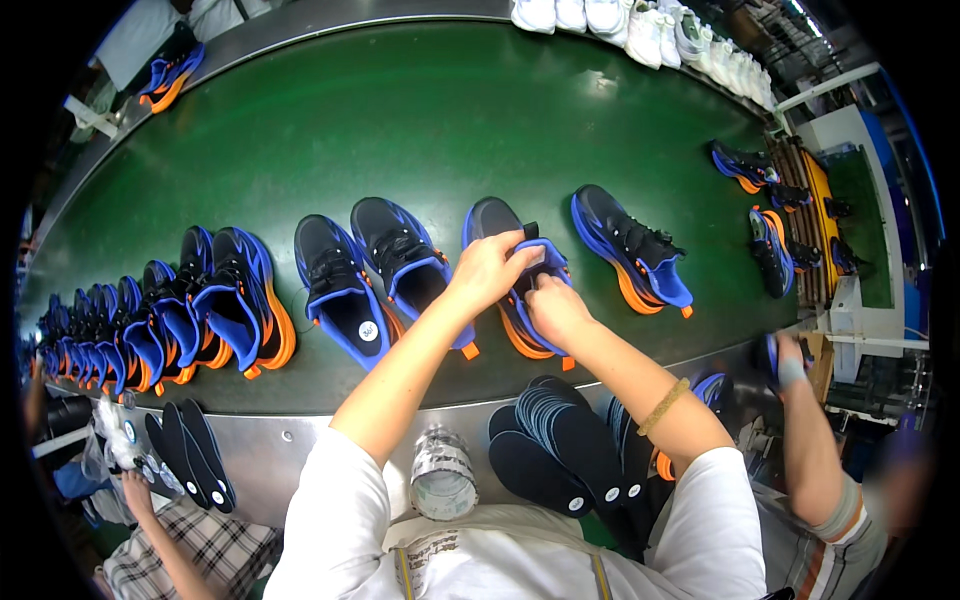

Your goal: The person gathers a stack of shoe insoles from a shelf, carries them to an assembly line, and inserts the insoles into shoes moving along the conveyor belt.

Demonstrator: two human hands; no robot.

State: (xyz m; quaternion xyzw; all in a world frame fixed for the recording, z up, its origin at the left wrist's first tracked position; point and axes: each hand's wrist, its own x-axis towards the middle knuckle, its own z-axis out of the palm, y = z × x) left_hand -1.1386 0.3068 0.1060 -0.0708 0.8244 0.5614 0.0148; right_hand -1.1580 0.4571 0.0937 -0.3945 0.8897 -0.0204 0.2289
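Observation:
A black sneaker [492, 213] with blue lining and orange sole stands on the green conveyor belt before me, its toe pointing away. My left hand [487, 270] is closed on its tongue, thumb and fingers pinching it near a pale label. My right hand [556, 308] is at the shoe's opening with fingers curled inside; what they hold, if anything, is hidden. To the right lies another black sneaker [630, 245]. On the left are two more, a sneaker [385, 228] and a sneaker [328, 265], the latter showing an insole [366, 327] with a round white sticker.
Many similar sneakers [235, 290] line the belt [420, 110] at left. Black insoles [560, 440] fan out by my right forearm, beside a roll-like cylinder [443, 475]. White shoes [645, 35] stand along the far edge. Co-workers' hands, one left [135, 490], one right [792, 358], are nearby.

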